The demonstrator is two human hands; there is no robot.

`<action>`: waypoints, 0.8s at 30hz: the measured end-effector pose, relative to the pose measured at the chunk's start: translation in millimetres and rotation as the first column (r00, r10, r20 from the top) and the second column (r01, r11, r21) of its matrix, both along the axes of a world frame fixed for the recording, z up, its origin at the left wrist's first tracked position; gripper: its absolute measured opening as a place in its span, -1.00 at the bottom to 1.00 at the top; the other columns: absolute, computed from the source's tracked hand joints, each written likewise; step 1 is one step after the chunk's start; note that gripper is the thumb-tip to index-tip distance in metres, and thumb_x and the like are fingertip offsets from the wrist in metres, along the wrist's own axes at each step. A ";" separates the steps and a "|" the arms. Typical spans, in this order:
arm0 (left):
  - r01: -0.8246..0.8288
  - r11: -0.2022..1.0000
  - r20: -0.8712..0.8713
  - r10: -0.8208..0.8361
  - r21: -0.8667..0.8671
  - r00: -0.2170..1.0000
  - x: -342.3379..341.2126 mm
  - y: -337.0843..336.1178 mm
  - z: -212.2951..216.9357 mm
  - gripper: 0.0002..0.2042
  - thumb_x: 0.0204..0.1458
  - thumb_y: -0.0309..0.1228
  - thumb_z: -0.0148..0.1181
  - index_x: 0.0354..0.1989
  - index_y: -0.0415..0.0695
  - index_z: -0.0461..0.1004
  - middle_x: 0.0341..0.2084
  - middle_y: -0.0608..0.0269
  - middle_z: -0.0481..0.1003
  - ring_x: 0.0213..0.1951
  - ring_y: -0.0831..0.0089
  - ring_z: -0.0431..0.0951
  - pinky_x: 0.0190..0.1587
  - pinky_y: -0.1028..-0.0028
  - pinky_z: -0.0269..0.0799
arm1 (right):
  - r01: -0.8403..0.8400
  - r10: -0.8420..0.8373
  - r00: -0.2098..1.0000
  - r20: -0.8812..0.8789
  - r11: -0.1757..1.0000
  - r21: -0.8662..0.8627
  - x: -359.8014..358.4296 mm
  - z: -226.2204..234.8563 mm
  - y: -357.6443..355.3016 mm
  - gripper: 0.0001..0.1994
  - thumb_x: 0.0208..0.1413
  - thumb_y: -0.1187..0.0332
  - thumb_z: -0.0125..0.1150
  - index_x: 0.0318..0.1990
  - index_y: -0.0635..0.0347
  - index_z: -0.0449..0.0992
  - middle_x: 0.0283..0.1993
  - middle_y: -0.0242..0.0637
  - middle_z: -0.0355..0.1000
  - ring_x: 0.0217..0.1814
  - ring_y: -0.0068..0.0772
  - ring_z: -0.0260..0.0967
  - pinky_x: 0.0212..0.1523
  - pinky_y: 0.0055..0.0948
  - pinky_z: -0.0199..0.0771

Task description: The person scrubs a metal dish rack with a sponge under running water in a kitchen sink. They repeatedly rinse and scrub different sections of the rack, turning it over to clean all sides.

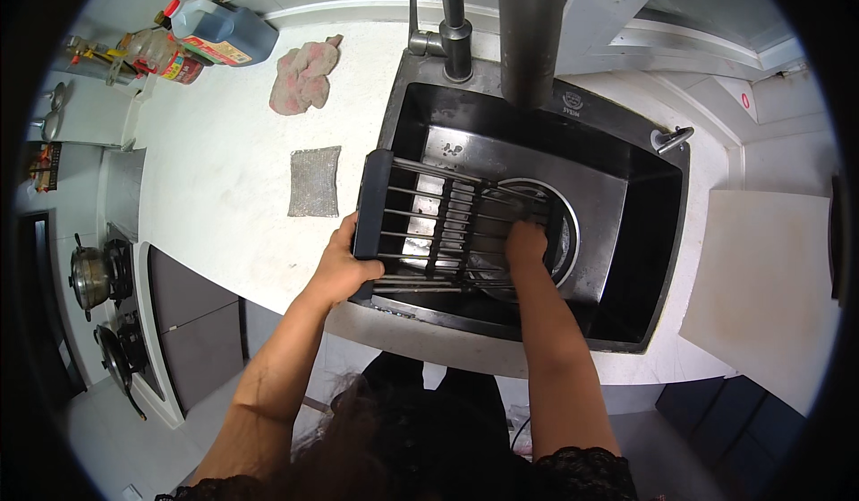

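Gripping one rack point(447, 228), two hands point(340, 268)

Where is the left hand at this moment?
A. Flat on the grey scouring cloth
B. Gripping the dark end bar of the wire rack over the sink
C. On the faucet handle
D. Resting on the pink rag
B: the left hand grips the dark end bar of the wire rack held over the sink, while the pink rag and grey scouring cloth lie untouched on the counter.

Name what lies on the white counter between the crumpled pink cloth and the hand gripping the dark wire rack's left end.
In the head view, a flat grey square scouring cloth lies on the counter between the pink cloth and the left hand.
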State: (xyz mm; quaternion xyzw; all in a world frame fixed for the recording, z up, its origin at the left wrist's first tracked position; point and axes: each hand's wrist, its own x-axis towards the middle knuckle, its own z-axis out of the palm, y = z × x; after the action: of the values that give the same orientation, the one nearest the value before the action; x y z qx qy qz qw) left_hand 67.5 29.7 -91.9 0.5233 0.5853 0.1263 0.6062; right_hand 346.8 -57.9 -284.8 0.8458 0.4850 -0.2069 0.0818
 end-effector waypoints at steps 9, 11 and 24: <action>-0.009 0.999 0.003 0.008 0.042 1.000 -7.3 -2.0 -13.3 -0.26 -0.35 -0.64 0.13 0.20 -0.14 0.19 -0.26 0.26 0.42 -0.28 0.48 0.41 -0.21 0.55 0.35 | 0.186 0.203 0.758 -0.620 0.844 0.503 -64.3 63.0 39.2 -0.84 -0.04 0.30 0.23 -0.31 0.11 0.59 -0.32 -0.07 0.48 -0.27 -0.04 0.46 -0.26 -0.14 0.44; -0.012 1.000 0.007 0.011 0.028 1.000 -6.0 -1.0 -9.0 -0.26 -0.36 -0.64 0.14 0.20 -0.14 0.18 -0.27 0.27 0.42 -0.28 0.48 0.40 -0.21 0.55 0.35 | 0.168 0.123 0.817 -0.563 0.884 0.437 -65.6 50.2 30.4 -0.84 -0.06 0.33 0.24 -0.31 0.14 0.58 -0.34 -0.08 0.47 -0.29 -0.05 0.45 -0.26 -0.18 0.45; -0.021 0.999 -0.002 0.022 0.032 1.000 -5.2 -2.2 -7.2 -0.24 -0.38 -0.65 0.14 0.20 -0.13 0.18 -0.29 0.26 0.43 -0.28 0.46 0.42 -0.21 0.55 0.35 | -0.023 0.202 0.905 -0.375 0.903 0.430 -55.1 38.4 21.4 -0.88 -0.14 0.46 0.16 -0.38 0.13 0.54 -0.34 -0.15 0.45 -0.25 -0.06 0.42 -0.24 -0.18 0.47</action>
State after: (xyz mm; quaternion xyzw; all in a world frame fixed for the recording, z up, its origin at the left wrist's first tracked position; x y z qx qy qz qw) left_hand 62.4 27.5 -99.0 0.5269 0.5895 0.1417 0.5956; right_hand 291.8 -36.6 -246.4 0.7510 0.5729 -0.2666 -0.1916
